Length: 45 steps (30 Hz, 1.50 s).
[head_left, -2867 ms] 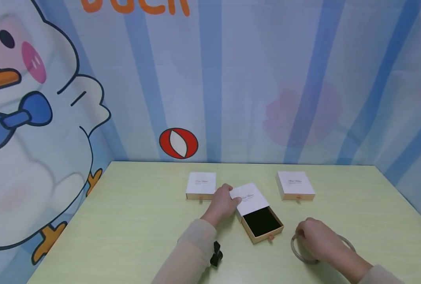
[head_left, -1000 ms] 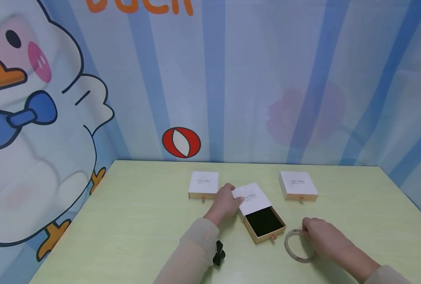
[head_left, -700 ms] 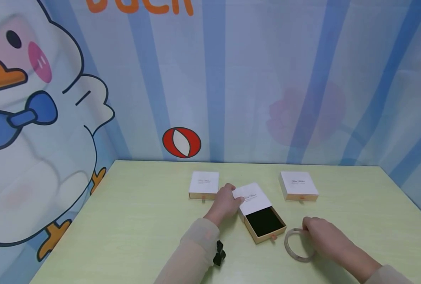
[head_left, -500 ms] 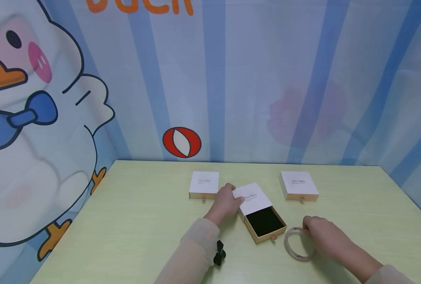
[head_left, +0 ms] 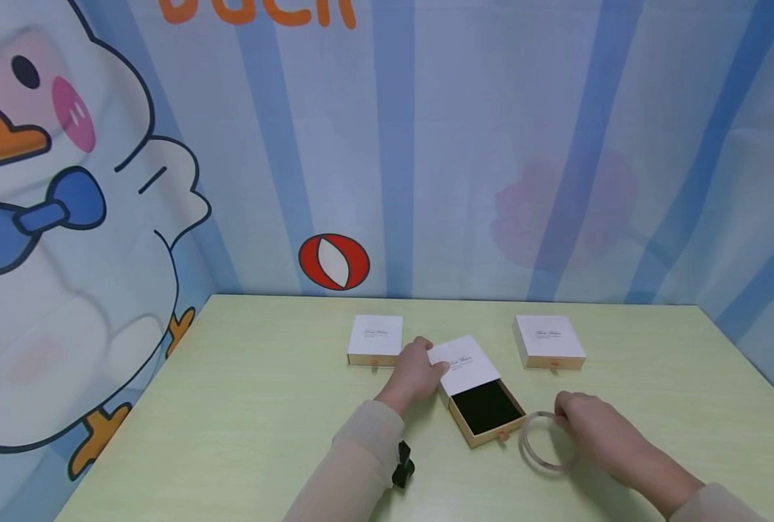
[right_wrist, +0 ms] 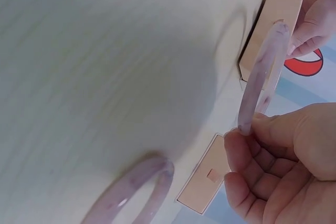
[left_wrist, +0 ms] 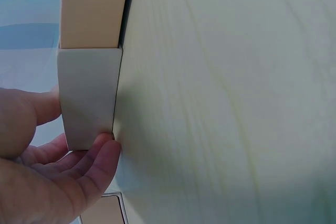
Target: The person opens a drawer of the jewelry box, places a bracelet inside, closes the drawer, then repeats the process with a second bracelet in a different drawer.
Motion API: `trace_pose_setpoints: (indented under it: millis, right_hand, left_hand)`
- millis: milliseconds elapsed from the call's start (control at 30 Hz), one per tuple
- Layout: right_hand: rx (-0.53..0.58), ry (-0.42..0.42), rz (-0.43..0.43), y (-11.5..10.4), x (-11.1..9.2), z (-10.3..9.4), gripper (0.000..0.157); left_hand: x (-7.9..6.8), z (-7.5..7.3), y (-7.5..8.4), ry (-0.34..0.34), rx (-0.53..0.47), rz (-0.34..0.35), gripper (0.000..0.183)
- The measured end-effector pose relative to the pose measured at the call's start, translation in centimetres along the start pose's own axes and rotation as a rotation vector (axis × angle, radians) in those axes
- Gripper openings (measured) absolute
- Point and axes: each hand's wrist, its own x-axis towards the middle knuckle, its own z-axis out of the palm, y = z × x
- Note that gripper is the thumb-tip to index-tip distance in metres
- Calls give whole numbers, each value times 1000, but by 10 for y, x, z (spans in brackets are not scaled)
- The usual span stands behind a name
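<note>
Reaching forward, holds a half-open box in the left grip, pinches in the right grip a bangle — pale, mottled.

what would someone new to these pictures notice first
Probably the huge cartoon duck, printed on the backdrop at the left of the head view. Next might come the partly open white box with its dark lining, slanted and gripped by the left hand. The pale bangle pinched by the right hand also stands out, with a second bangle low in the right wrist view.
</note>
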Motion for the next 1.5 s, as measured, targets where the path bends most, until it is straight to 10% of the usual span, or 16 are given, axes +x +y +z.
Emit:
trace_pose_setpoints:
  millis: [1500]
  right_hand:
    - [104,-64,54,-15,12,-11,5]
  left_hand:
    - [-2,-1,2,-9,7,-11,46]
